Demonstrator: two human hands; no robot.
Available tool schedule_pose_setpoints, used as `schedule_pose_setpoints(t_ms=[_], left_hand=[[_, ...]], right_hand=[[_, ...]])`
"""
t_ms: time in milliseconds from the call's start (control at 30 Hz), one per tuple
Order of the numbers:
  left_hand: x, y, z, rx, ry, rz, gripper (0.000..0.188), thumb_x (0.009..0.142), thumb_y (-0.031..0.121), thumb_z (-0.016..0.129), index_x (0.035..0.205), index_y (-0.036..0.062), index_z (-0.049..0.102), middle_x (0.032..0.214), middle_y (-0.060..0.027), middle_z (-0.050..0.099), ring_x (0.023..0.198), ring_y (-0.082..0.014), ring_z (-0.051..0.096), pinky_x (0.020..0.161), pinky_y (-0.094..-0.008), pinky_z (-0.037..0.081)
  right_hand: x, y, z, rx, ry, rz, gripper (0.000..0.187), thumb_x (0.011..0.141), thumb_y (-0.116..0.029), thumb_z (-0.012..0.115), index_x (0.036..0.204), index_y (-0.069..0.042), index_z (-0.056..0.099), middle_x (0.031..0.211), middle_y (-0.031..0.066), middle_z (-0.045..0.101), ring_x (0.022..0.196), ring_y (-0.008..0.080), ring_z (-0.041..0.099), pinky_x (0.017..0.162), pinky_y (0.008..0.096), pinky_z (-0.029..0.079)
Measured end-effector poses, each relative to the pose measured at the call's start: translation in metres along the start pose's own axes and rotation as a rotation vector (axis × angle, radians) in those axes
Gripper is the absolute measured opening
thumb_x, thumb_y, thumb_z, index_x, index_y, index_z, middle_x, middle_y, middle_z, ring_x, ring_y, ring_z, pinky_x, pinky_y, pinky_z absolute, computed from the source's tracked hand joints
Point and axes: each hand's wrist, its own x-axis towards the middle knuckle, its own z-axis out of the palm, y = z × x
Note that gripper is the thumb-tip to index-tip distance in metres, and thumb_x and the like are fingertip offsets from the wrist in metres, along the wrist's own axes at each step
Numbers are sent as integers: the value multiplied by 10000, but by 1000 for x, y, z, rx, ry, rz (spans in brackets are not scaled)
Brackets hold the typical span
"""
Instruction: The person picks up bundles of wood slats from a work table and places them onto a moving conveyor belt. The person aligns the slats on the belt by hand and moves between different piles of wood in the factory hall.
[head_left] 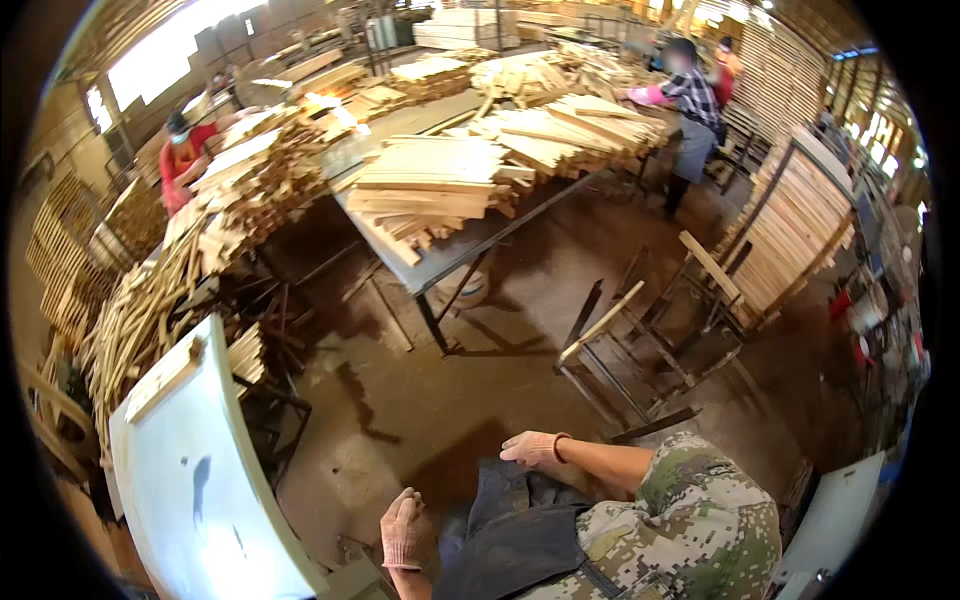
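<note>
My left hand [401, 532], in a pale knitted glove, hangs low beside the dark apron [522, 540] I wear. Its fingers are loosely bent, slightly apart, and no object shows in them. Level with the apron's upper edge, my right hand [534, 448] wears a similar glove with a pinkish cuff. Thumb and fingers there are a little apart, with nothing visible between them. Left of my left hand stands a pale, smooth-topped table [190, 470]; a short wooden board [165, 378] lies at its far end.
Ahead stands a metal table [440, 262] stacked with wooden slats [425, 178]. A metal frame [625, 375] with a wooden bar is at right, near a rack of boards [795, 225]. Loose sticks [150, 320] pile up at left. Two people, one red-clothed [180, 160], one plaid-shirted [692, 105], work farther off.
</note>
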Motion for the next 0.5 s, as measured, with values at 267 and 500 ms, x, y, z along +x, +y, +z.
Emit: schedule_pose_setpoints(t_ms=[267, 500], left_hand=[[121, 34, 89, 110, -217, -235, 463, 1037, 308, 690, 1363, -22, 684, 1226, -159, 756, 1071, -251, 735, 970, -364, 582], [279, 79, 138, 4, -185, -282, 349, 1043, 315, 687, 1223, 18, 725, 1061, -63, 745, 923, -164, 702, 836, -304, 568]], right_hand=[[77, 134, -96, 737, -401, -335, 89, 1084, -215, 484, 1067, -140, 530, 897, -6, 536, 732, 149, 556, 594, 295, 439], [76, 38, -157, 1072, 69, -41, 209, 1062, -161, 640, 871, -175, 554, 781, -73, 473, 621, 58, 443, 509, 238, 333]])
